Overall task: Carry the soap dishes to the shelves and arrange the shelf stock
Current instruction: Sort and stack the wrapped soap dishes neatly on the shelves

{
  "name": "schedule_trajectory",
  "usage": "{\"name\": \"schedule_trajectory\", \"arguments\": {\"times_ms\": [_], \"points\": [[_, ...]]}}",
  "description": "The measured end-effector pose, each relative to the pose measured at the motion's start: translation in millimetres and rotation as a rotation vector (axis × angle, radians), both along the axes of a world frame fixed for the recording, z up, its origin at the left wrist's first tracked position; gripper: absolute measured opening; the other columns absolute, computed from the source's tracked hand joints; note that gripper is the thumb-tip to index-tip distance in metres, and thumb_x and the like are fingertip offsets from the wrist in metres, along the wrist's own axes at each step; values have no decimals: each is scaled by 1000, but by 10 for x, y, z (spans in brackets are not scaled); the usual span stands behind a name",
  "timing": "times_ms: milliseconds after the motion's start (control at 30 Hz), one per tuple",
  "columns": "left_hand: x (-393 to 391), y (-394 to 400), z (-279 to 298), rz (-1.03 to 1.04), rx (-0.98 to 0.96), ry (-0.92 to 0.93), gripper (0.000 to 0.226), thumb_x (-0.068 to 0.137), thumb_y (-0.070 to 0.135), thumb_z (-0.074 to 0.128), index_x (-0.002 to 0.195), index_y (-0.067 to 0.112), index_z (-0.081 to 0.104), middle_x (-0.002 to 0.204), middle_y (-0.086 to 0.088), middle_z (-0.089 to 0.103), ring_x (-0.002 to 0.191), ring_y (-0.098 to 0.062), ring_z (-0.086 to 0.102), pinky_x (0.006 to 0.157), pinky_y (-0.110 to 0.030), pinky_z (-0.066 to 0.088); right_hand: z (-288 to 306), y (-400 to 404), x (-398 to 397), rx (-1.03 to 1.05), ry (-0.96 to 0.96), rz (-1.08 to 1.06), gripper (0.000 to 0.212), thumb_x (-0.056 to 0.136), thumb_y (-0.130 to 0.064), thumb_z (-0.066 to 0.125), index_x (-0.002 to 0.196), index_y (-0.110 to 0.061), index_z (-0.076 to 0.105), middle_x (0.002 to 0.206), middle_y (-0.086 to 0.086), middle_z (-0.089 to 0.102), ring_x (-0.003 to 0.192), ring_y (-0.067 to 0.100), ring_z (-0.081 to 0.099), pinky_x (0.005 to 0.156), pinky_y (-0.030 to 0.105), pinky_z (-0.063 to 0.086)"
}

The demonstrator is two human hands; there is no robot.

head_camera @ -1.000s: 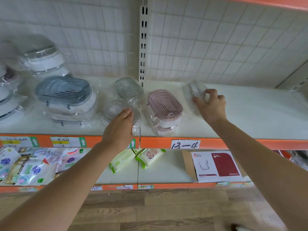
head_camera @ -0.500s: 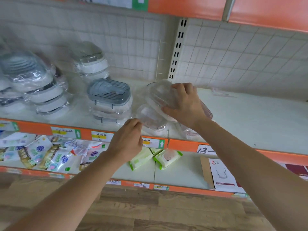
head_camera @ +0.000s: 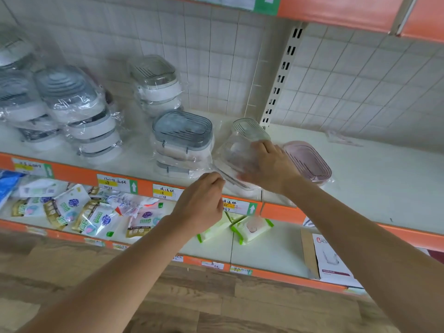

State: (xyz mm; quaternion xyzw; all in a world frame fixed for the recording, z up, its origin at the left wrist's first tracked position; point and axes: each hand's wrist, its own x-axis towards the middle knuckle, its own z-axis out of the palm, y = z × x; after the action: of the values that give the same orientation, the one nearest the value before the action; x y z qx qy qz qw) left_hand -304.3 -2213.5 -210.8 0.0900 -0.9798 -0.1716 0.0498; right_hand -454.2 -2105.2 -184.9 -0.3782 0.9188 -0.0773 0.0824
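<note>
1. Mostly done: wrapped soap dishes stand stacked on the shelf
2. My right hand grips a clear dish at the shelf's front; left hand pinches its wrap
3. Left, I judge: seating it

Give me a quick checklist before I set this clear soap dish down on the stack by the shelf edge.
1. Right hand has the clear soap dish held from above: ok.
2. Left hand pinches the plastic wrap at the front of the lower clear dish: ok.
3. Held dish sits square over the lower one: not ok, it is tilted.
4. Lower dish fully on the shelf: cannot tell, it lies right at the front edge.
5. Pink soap dish beside on the right, apart from the stack: cannot tell, the hand hides the gap.
</note>
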Motion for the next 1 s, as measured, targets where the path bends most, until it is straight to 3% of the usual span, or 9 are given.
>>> {"name": "schedule_trajectory", "arguments": {"times_ms": [100,200,400,500,567,633,767,867,1000], "points": [[-42,13,9,-27,-11,72,34,87,5,57,120,-2,59,124,-10,56,117,-23,53,97,-30,44,67,-61,-73,-102,-19,-33,65,93,-53,46,141,-10,37,144,7,36,135,25,32,111,33,21],[-152,-5,32,-64,-60,222,30,63,-2,75,93,0,69,98,-8,65,91,-24,66,77,-24,50,139,-155,-228,-137,-17,-52,47,100,-35,40,136,-5,44,141,9,40,132,26,35,107,33,27],[-525,-95,314,-206,-127,278,24,76,9,46,79,6,69,85,-6,65,80,-25,62,68,-36,55,207,-416,-705,14,-77,-179,43,98,-32,45,124,1,53,128,17,53,117,30,51,88,30,40],[-674,-163,387,-252,-197,206,24,86,9,49,95,5,71,102,-9,67,98,-26,62,80,-40,54,211,-521,-915,119,-82,-174,45,98,-37,46,119,2,56,121,15,58,115,29,52,84,28,41],[-747,-188,345,-234,-242,127,24,91,14,49,104,8,68,113,-6,63,108,-23,58,87,-36,51,173,-579,-1042,168,-82,-159,43,98,-42,46,100,0,59,101,9,60,105,29,53,74,25,39],[-774,-188,314,-221,-277,52,21,91,15,48,100,11,66,108,-4,62,104,-23,59,84,-35,52,120,-630,-1137,180,-91,-155,45,96,-46,47,94,-2,58,90,5,56,100,27,52,71,25,37],[-788,-257,315,-231,-289,41,18,89,17,47,86,14,64,92,-3,62,92,-22,59,79,-35,51,14,-734,-1153,198,-154,-179,68,87,-59,54,118,3,56,112,12,58,112,28,54,78,27,37],[-786,-307,326,-258,-279,25,20,90,19,47,88,15,67,91,-2,64,91,-20,60,79,-33,50,-130,-826,-1175,254,-172,-169,76,82,-66,55,122,0,56,114,11,58,103,27,54,83,30,41],[-787,-321,326,-264,-277,6,22,90,19,47,94,15,68,95,-3,65,93,-21,61,79,-34,52,-138,-883,-1208,169,-153,-195,53,78,-56,65,95,-6,58,92,5,51,89,23,52,71,28,43]]}}
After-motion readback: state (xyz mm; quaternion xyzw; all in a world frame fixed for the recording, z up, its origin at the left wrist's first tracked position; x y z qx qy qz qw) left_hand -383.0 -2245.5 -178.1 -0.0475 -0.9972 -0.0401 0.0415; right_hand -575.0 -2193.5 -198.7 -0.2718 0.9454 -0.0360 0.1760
